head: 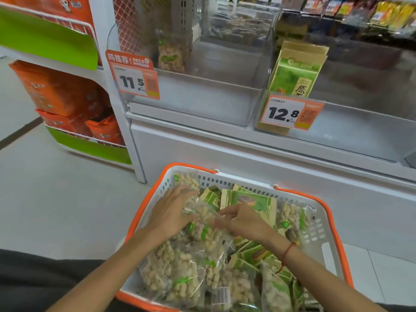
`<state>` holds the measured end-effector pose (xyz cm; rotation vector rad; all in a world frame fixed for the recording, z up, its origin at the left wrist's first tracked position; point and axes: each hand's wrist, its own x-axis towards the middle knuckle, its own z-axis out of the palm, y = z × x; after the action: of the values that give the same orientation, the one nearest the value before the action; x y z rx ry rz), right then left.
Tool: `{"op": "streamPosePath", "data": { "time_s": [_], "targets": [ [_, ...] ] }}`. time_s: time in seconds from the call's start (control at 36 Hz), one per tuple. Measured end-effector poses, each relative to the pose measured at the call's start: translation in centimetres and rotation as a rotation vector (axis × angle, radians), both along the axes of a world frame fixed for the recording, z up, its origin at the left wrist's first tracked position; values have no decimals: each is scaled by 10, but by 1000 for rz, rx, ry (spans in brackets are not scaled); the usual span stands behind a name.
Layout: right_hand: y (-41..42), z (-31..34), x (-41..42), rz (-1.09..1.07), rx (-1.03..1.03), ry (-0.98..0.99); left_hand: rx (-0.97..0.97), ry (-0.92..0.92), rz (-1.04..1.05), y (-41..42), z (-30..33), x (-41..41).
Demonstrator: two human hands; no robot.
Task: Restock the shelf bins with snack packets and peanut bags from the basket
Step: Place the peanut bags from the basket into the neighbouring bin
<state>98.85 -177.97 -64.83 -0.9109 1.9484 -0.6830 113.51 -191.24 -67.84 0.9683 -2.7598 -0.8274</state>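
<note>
You are facing an orange price tag (134, 75) on the left clear bin (193, 95), showing "11.5" under a "RECO" header. The tag (291, 112) on the right bin (360, 122) is showing "12.8". Its green packet (295, 73) is displaying "原".

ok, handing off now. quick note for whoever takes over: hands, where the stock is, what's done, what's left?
Left hand: in the basket, fingers laid over a clear peanut bag; a firm hold is not clear.
Right hand: beside it, fingers at the same bag's edge, grip unclear.
Stock: the basket on the floor is full of peanut bags and green packets.
Done: 11.5 bin has a peanut bag standing at the back; 12.8 bin has a few green packets at its left end.
Left: almost everything. Peanuts probably go to 11.5, green packets to 12.8.
</note>
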Motion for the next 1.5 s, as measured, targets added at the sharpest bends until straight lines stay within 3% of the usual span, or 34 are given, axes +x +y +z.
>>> {"op": "streamPosePath", "data": {
  "time_s": [0.08,0.17,0.25,0.33,0.39,0.47,0.61,0.69,0.94,1.08,1.25,1.36,1.5],
  "targets": [
    [2,-2,-10,-29,-11,87,39,203,137,7,1,0],
    [6,7,-29,-239,-160,-59,166,391,341,11,11,-4],
    [7,11,-39,-407,-307,-248,631,412,411,14,33,-14],
    [3,15,-31,-339,-337,-282,1055,356,259,14,43,-18],
    [0,19,-22,-245,-321,-261,1051,352,241,13,39,-19],
    [-1,22,-14,-97,-207,-221,923,421,387,9,24,-20],
    [13,-4,-8,324,306,279,859,546,485,-3,21,-16],
    [21,-19,4,337,392,205,868,567,504,-9,23,-12],
    [10,8,-28,-191,-16,-170,915,536,543,-17,30,-10],
    [10,40,-58,-381,-179,-141,914,511,568,-24,32,-15],
    [8,64,-61,-321,-279,-123,990,465,496,-24,28,-21],
    [1,67,-43,-238,-336,-117,1164,382,369,-8,44,-41],
    [-7,69,-21,-205,-476,-39,1022,377,134,17,67,-35]
  ]
}}
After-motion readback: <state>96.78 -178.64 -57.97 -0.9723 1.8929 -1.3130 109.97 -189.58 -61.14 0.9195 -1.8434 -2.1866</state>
